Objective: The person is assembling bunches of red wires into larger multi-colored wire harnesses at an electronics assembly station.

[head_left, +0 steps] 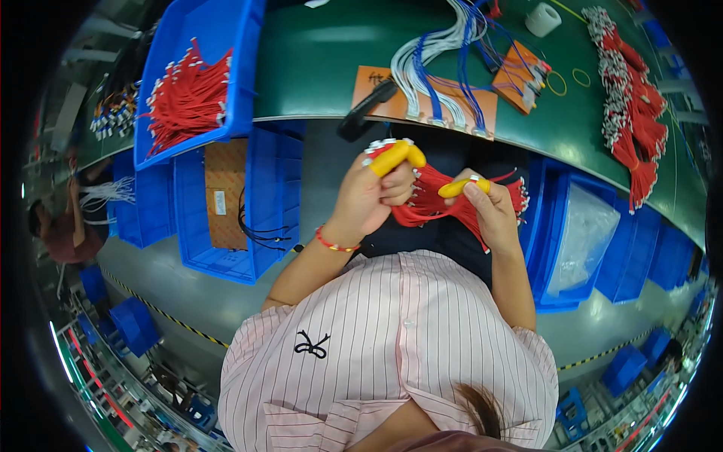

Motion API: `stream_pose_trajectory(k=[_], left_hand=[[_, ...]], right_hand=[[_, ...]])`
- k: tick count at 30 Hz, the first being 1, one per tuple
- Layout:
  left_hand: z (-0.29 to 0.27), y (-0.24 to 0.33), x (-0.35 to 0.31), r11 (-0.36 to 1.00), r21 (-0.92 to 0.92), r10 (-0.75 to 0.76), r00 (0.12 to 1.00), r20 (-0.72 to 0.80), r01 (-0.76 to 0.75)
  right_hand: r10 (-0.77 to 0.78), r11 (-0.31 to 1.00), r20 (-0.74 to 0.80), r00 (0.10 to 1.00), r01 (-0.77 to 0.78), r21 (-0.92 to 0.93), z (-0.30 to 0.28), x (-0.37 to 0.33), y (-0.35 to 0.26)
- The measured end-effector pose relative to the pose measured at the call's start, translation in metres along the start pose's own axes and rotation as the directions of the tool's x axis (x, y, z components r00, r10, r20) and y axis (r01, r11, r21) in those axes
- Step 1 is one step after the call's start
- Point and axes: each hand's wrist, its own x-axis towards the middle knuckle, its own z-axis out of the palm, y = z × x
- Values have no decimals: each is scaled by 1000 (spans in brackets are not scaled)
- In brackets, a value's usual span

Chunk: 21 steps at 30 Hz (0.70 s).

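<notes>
A bundle of short red wires [440, 197] lies between the two hands, held in the air above the person's lap and just below the edge of the green workbench [316, 68]. The left hand [369, 197] is curled shut around the bundle's left end, its fingers folded over the wires; a yellow finger cot [392, 157] covers one raised finger, and a thin red bracelet [334, 244] circles the wrist. The right hand [489, 211] closes on the same bundle from the right, with a second yellow finger cot [461, 187] pressed on top of the wires. The white-tipped wire ends [520, 194] fan out beyond the right hand.

Counted: two hands, two yellow cots, one bundle in hand; the single wires in it are too many and too tight to count. A blue bin [245, 83] on the bench at the left holds a loose heap of red wires [188, 94]. A long row of red wire bundles [636, 120] lies along the right side of the bench. Between them sits one harness of white and blue wires [437, 68] on orange boards, and one roll of white tape [543, 19] at the far edge.
</notes>
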Motion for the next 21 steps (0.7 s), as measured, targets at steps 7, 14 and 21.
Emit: stream_pose_trajectory(k=[7, 14, 21], left_hand=[[-33, 3, -19, 942, -290, -143, 983, 113, 170], [-34, -7, -24, 971, -166, -185, 980, -78, 170], [-49, -14, -11, 972, -163, -161, 984, 72, 171]], right_hand=[[-196, 615, -93, 976, 49, -787, -10, 35, 32], [-243, 529, -4, 970, 128, -839, -10, 42, 36], [-92, 427, 149, 985, 174, -887, -29, -23, 28]])
